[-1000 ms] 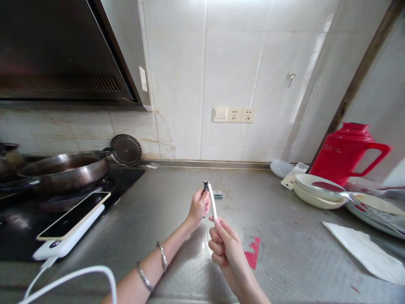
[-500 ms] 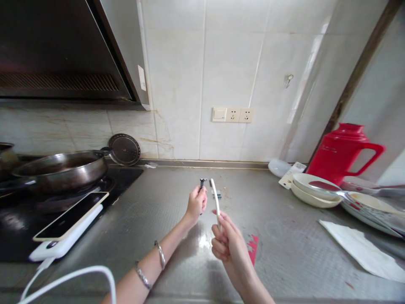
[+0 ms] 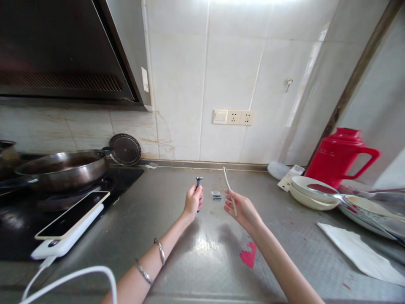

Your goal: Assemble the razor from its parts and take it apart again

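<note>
My left hand (image 3: pixel 193 200) is closed around a small dark razor-like tool (image 3: pixel 198 182), whose head sticks up above the fingers. My right hand (image 3: pixel 241 207) grips a thin white stick-shaped handle (image 3: pixel 229 188), tilted up and to the left. Both hands hover over the steel counter (image 3: pixel 177 245), about a hand's width apart. Between them on the counter lies a small greenish packet (image 3: pixel 216 194).
A pan (image 3: pixel 63 169) sits on the black stove at left, with a phone on a white power bank (image 3: pixel 68 223) and a white cable (image 3: pixel 79 276) in front. At right stand a red jug (image 3: pixel 340 154), stacked plates (image 3: pixel 311 190) and a sheet of paper (image 3: pixel 360 251). A red scrap (image 3: pixel 248 256) lies near my right arm.
The two pieces were held together a second ago. They have come apart: my right hand moved right and forward with the white handle, my left hand kept the dark tool.
</note>
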Demonstrator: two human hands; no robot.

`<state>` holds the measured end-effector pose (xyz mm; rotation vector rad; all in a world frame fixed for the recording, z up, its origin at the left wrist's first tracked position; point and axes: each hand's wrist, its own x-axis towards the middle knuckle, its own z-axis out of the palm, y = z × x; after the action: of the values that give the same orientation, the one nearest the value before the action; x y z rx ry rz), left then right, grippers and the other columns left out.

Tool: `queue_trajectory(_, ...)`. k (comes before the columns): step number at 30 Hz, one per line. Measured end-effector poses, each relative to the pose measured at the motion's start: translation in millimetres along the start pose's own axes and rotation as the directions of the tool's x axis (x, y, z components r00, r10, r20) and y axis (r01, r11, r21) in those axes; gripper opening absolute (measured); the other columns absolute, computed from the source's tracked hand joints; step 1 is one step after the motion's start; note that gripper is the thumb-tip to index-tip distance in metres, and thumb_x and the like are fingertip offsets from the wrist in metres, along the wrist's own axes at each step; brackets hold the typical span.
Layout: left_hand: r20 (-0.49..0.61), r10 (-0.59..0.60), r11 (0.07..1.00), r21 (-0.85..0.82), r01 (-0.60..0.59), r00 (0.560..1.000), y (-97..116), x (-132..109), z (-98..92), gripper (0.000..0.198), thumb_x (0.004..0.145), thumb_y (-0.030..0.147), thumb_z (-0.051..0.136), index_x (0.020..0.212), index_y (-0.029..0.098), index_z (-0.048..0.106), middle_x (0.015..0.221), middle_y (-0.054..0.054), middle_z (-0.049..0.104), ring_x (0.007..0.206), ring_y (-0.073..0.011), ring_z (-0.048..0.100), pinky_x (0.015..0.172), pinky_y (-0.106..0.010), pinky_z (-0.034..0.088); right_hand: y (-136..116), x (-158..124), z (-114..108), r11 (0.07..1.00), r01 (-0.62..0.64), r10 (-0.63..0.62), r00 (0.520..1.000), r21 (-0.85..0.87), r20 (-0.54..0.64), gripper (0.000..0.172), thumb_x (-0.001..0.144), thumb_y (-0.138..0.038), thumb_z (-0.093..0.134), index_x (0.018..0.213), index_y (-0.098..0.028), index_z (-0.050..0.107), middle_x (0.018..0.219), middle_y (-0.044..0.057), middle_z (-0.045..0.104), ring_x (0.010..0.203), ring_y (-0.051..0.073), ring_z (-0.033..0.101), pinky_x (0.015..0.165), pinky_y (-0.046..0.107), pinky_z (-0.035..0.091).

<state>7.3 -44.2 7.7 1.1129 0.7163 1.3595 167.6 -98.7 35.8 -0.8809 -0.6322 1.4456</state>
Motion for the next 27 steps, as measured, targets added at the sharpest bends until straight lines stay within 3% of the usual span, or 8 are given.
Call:
queue_trajectory(4, 0.018, -0.008, 1.0, -0.011, 0.009, 1.0, 1.1, -1.6, 2.4, 0.036, 0.072, 0.051, 0.058, 0.073, 0.02, 0.041, 0.047, 0.011, 0.029, 0.03, -0.0017, 0.021, 0.028, -0.013, 0.015, 15.3, 17.9, -9.2, 0.974, -0.008, -0.003, 0.999, -0.225, -0.048, 0.019, 0.061, -0.029, 0.071, 0.064, -0.016, 0.057, 0.053, -0.004, 0.047, 0.048, 0.007, 0.044, 0.053, 0.024, 0.045)
queue_trajectory(7, 0.018, -0.01, 1.0, -0.024, 0.01, 1.0, 1.6, -2.8, 3.9, 0.037, 0.071, 0.051, 0.059, 0.073, 0.019, 0.041, 0.047, 0.012, 0.029, 0.03, -0.0015, 0.02, 0.028, -0.013, 0.014, 25.9, 30.7, -15.6, 0.825, 0.032, -0.072, 0.996, -0.564, -0.048, 0.023, 0.066, -0.033, 0.064, 0.056, -0.017, 0.052, 0.046, -0.006, 0.041, 0.04, 0.006, 0.037, 0.043, 0.021, 0.035)
queue_trajectory(10, 0.022, -0.007, 1.0, -0.028, 0.008, 1.0, 1.9, -3.6, 4.5, 0.037, 0.071, 0.051, 0.059, 0.072, 0.019, 0.041, 0.047, 0.012, 0.03, 0.03, -0.0013, 0.02, 0.028, -0.014, 0.014, 33.1, 38.4, -19.4, 0.446, 0.123, -0.207, 0.978, -0.887, 0.031, 0.022, 0.069, -0.031, 0.056, 0.053, -0.016, 0.053, 0.045, -0.003, 0.046, 0.042, 0.009, 0.043, 0.044, 0.022, 0.031)
queue_trajectory(13, 0.026, -0.009, 1.0, -0.024, 0.01, 1.0, 1.7, -4.0, 4.7, 0.036, 0.072, 0.05, 0.058, 0.071, 0.019, 0.041, 0.047, 0.011, 0.03, 0.03, -0.0013, 0.02, 0.028, -0.014, 0.015, 37.3, 37.9, -16.3, 0.03, 0.15, -0.271, 0.953, -0.988, 0.136, 0.019, 0.072, -0.025, 0.051, 0.056, -0.016, 0.057, 0.057, 0.005, 0.059, 0.06, 0.016, 0.057, 0.054, 0.023, 0.035)
queue_trajectory(16, 0.031, -0.014, 1.0, -0.026, 0.014, 0.999, 1.1, -4.0, 4.8, 0.035, 0.073, 0.05, 0.058, 0.071, 0.019, 0.041, 0.047, 0.011, 0.03, 0.03, -0.0014, 0.02, 0.027, -0.014, 0.015, 40.1, 33.3, -7.2, -0.198, 0.075, -0.208, 0.971, -0.977, 0.117, 0.021, 0.075, -0.025, 0.047, 0.069, -0.015, 0.064, 0.072, 0.012, 0.067, 0.071, 0.022, 0.062, 0.06, 0.026, 0.039)
queue_trajectory(21, 0.038, -0.018, 0.999, -0.031, 0.019, 0.999, 0.3, -4.2, 5.1, 0.036, 0.072, 0.051, 0.059, 0.071, 0.019, 0.041, 0.047, 0.011, 0.029, 0.03, -0.0015, 0.02, 0.027, -0.014, 0.015, 44.4, 31.2, 4.8, -0.355, 0.029, -0.157, 0.984, -0.934, 0.09, 0.03, 0.079, -0.03, 0.042, 0.086, -0.016, 0.068, 0.09, 0.017, 0.068, 0.083, 0.027, 0.064, 0.066, 0.031, 0.044)
queue_trajectory(27, 0.045, -0.023, 0.999, -0.04, 0.025, 0.999, 0.6, -5.1, 5.1, 0.035, 0.073, 0.05, 0.059, 0.071, 0.019, 0.041, 0.046, 0.011, 0.028, 0.03, -0.0017, 0.02, 0.027, -0.014, 0.015, 51.6, 34.5, 3.5, -0.43, 0.04, -0.171, 0.977, -0.902, 0.126, 0.037, 0.083, -0.032, 0.036, 0.085, -0.015, 0.069, 0.09, 0.017, 0.068, 0.084, 0.028, 0.065, 0.067, 0.033, 0.046)
